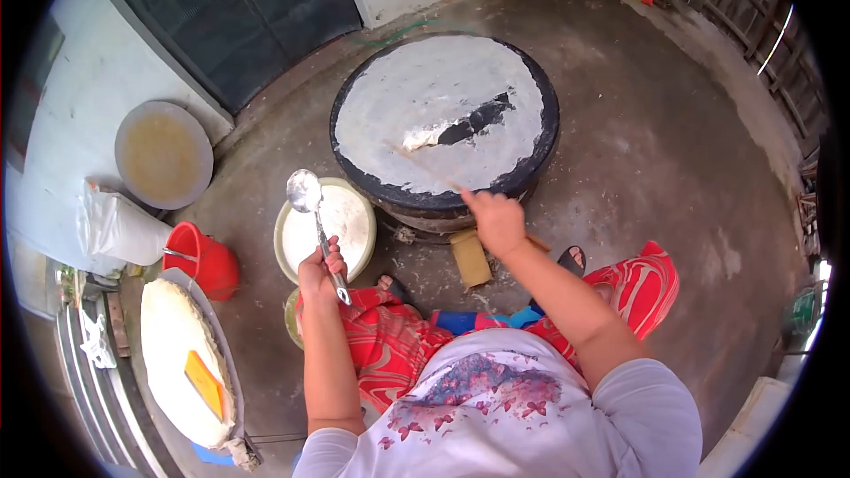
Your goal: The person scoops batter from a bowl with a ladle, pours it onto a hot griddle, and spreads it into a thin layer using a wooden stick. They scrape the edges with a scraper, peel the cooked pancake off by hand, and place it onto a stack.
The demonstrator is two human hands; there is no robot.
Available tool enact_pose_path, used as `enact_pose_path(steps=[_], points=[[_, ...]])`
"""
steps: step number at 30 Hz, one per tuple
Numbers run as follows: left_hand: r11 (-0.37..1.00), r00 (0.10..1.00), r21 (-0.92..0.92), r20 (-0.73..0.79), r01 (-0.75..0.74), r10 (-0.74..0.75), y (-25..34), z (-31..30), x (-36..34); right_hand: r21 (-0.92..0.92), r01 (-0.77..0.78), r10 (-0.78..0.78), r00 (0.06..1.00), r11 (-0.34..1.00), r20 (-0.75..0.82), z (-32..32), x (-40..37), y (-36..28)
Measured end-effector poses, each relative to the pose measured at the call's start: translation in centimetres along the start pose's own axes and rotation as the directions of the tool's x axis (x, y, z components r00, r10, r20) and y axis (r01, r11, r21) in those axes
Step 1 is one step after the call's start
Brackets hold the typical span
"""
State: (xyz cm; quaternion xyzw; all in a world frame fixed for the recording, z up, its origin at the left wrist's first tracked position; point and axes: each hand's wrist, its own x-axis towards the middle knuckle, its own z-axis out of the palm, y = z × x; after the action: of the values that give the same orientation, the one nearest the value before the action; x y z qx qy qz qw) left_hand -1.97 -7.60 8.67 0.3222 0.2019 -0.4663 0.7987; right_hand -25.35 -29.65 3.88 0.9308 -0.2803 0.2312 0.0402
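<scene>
My left hand (320, 271) is closed around the handle of a metal ladle (305, 191), its bowl raised over a pale bucket of white batter (343, 221). My right hand (496, 221) grips a thin wooden stick (434, 172) at the near edge of a large round black griddle (547, 106). The stick's far end lies over a thin whitish sheet of batter (403, 93) that covers most of the griddle. A dark bare strip (478, 120) runs through the sheet, with a lump of white batter (423, 137) at its left end.
At the left, a stack of thin pale sheets (173, 345) bears an orange scraper (204, 382). Beyond it stand a red bucket (205, 264), a white bag (124, 223) and a round pan (165, 156) leaning on the wall. A cardboard piece (470, 258) sits below the griddle.
</scene>
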Motion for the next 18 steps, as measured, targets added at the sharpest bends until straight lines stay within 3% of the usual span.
enact_pose_path(steps=[2,5,8,10,12,14,16,18], points=[[1.0,1.0,-0.013,-0.016,0.014,-0.014,-0.1,0.2,0.0,0.0,0.023,-0.023,1.0,1.0,-0.009,1.3,-0.7,-0.4],[1.0,1.0,0.018,-0.018,0.008,-0.007,-0.4,0.4,-0.5,-0.143,-0.177,0.184,0.982,0.974,0.039,1.3,0.0,2.8],[1.0,1.0,0.024,0.015,0.009,-0.009,0.0,-0.3,0.0,0.14,-0.402,0.401,0.915,0.905,0.039,-1.0,0.9,3.9],[1.0,1.0,0.016,0.017,0.006,-0.007,0.0,-0.2,0.2,0.252,-0.276,0.291,0.957,0.927,-0.022,-2.0,0.2,1.7],[1.0,1.0,-0.009,0.002,-0.004,0.004,0.0,0.0,0.1,0.201,-0.011,0.006,1.0,0.979,0.028,-0.8,-1.3,0.3],[1.0,1.0,-0.011,-0.008,0.002,-0.002,-0.1,0.4,-0.2,0.063,-0.065,0.063,0.997,0.996,0.036,0.3,-1.6,2.1],[1.0,1.0,-0.02,-0.015,0.012,-0.012,-0.2,0.3,-0.3,-0.093,-0.256,0.262,0.963,0.962,0.059,0.3,-1.2,5.3],[1.0,1.0,0.004,-0.006,0.019,-0.019,-0.2,0.1,-0.1,-0.034,-0.376,0.377,0.925,0.926,0.052,-0.2,-0.8,7.3]])
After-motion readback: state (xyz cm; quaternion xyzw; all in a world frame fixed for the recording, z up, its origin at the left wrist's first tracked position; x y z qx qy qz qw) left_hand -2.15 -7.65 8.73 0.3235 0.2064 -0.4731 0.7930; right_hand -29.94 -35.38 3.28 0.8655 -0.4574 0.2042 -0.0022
